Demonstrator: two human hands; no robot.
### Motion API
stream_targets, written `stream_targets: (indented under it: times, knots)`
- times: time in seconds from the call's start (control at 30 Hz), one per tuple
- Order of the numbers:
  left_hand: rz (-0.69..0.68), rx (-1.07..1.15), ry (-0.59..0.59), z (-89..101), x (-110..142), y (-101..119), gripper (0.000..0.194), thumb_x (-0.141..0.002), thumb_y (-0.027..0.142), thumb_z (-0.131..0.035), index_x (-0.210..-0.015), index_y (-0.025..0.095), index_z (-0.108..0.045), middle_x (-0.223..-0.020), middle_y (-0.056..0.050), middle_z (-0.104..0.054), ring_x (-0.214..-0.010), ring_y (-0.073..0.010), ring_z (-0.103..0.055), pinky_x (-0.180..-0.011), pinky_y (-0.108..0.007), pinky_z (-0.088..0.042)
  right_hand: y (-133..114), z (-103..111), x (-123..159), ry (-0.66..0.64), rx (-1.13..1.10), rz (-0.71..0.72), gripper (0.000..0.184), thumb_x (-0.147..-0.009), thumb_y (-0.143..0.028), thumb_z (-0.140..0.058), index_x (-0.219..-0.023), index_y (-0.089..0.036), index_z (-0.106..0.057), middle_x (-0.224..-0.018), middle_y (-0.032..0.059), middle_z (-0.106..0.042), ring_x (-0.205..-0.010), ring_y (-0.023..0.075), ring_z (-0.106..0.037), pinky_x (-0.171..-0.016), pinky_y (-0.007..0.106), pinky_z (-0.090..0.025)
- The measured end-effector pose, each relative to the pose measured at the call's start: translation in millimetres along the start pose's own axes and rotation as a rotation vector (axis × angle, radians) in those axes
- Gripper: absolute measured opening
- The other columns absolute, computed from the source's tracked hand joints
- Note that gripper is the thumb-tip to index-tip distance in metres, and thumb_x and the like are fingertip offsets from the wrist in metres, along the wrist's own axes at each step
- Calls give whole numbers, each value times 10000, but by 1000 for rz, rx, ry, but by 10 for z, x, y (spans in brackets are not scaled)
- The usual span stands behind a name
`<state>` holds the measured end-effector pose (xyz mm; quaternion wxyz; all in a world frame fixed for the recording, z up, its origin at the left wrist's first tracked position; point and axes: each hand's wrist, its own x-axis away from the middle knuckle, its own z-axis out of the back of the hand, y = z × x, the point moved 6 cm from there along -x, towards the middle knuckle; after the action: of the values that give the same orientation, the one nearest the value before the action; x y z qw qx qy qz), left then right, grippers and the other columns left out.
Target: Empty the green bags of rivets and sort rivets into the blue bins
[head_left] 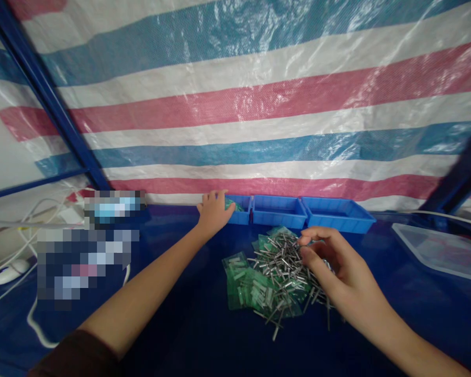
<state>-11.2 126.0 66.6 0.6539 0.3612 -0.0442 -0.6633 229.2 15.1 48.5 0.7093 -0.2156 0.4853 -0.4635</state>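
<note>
Head view: the left hand, fingers spread, lay over the leftmost blue rectangular plastic bin of 3, lined up seemingly for easy reach. The right hand curled at heaped silvery metal pins partly on green plastic packets; whether it pinched any, I couldn't tell.

I see a blue table bearing green bags and metal pins at lower centre, bins mid-frame, clear plastic right.
</note>
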Motion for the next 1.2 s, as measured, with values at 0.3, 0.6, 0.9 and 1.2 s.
stream_targets:
  times: [0.3, 0.6, 0.9, 1.2]
  knots:
    - [-356, -44, -770, 12, 787, 201, 332, -767, 462, -598, -943, 193, -682, -914, -59, -619, -759, -191, -577, -718, -267, -405, -61, -32, 0, -34, 39, 29, 121, -874, -333, -484, -939, -231, -484, -790, 8, -563, -604, 121, -509, -512, 242, -414]
    - [-235, 137, -753, -70, 889, 27, 223, -765, 360, -595, -868, 182, -509, -764, 15, -545, -694, -150, -505, -638, -240, -360, -27, -150, 35, -76, 104, 35, 141, -892, -353, -465, -950, -228, -494, -826, 20, -593, -681, 136, -553, -597, 256, -451]
    - [19, 435, -558, -177, 737, -228, 217, -769, 336, -552, -834, 189, -406, -632, 70, -435, -564, -96, -421, -539, -216, -326, -50, -205, 37, -117, 130, 90, 115, -898, -322, -456, -885, -221, -511, -797, 14, -607, -702, 138, -569, -613, 248, -457]
    - [82, 801, -482, -75, 938, 210, 244, -758, 363, -627, -858, 143, -588, -730, -5, -602, -670, -137, -560, -618, -248, -439, -133, -287, 96, -177, 106, 127, 94, -872, -306, -506, -884, -215, -526, -787, -2, -607, -658, 117, -562, -584, 231, -460]
